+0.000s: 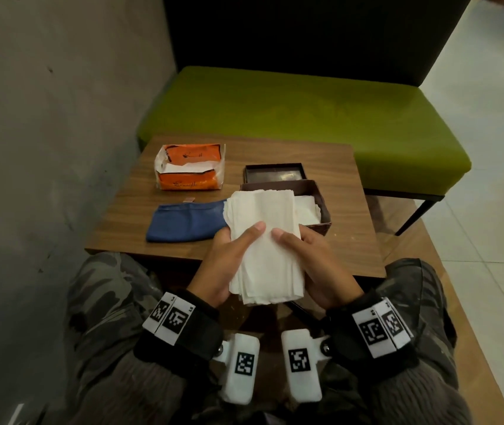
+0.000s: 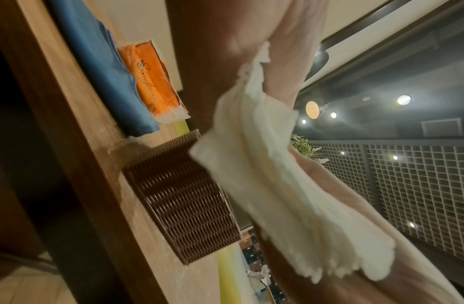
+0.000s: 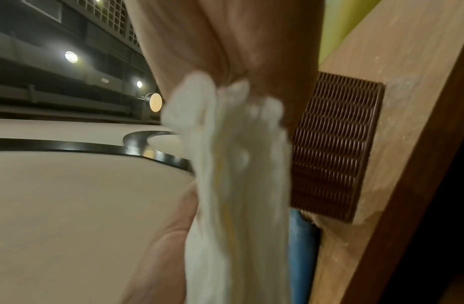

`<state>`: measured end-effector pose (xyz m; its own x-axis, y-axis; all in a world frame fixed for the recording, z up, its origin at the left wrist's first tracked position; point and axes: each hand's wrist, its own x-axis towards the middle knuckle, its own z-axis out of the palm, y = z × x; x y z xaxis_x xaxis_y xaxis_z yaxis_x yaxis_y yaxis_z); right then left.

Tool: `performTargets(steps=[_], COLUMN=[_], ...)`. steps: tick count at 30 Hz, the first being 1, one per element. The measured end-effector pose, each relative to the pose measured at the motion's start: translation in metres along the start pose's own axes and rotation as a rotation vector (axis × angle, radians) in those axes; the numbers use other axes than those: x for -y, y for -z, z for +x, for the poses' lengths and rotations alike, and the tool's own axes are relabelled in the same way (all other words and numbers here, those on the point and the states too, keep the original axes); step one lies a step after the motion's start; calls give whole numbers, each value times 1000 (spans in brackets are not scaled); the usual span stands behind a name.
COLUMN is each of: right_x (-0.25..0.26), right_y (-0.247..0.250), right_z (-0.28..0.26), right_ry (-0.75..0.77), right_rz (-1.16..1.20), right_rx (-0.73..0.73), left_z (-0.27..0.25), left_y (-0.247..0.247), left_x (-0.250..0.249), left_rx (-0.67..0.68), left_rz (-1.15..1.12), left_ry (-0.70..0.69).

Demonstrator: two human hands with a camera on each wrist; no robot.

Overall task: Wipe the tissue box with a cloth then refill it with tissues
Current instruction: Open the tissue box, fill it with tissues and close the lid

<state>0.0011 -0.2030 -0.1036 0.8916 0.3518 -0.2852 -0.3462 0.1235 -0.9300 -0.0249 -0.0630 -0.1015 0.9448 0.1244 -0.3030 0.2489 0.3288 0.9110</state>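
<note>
Both hands hold one thick stack of white tissues (image 1: 264, 243) above the table's near edge. My left hand (image 1: 229, 259) grips its left side with the thumb on top; my right hand (image 1: 308, 259) grips the right side the same way. The stack (image 2: 277, 185) (image 3: 238, 174) fills both wrist views. Behind it stands the brown ribbed tissue box (image 1: 321, 207) (image 2: 184, 201) (image 3: 334, 148), open, with white tissues inside. Its dark lid (image 1: 273, 173) lies just beyond. A folded blue cloth (image 1: 186, 220) (image 2: 101, 67) lies left of the box.
An opened orange tissue pack (image 1: 189, 167) (image 2: 153, 82) sits at the back left of the small wooden table (image 1: 351, 216). A green bench (image 1: 305, 108) stands behind the table, and a grey wall runs along the left. My knees sit under the near edge.
</note>
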Motion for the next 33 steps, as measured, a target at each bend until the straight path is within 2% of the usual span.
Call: performTargets(steps=[10,15,18,21,24,26,31,33], right_x=[-10,-16,-17,-8,-4,-4,7,19], right_y=[-14,-13,-9,-3,-6,-13,-5,11], right_z=[3,4,7,15,23,26,26,30], right_ry=[117,77,94,142,197,223,199,192], right_rz=[-12,-10,-9,204,352,379,331,270], right_rx=[-7,-22,-113,-248,-297,-308,-295,-302], left_z=[2,5,4,6,3,-1,15,25], left_y=[-9,-4,-1,10,14,4,1,6], left_x=[-8,-9,-9,-4,7,10,0,-10], left_rx=[18,-8,10,0,163,234,-20,-55], left_rz=[91,106,74,-53,-59,-29,27,107], left_ry=[-64,-55,-48,-64,35,43,-119,-166])
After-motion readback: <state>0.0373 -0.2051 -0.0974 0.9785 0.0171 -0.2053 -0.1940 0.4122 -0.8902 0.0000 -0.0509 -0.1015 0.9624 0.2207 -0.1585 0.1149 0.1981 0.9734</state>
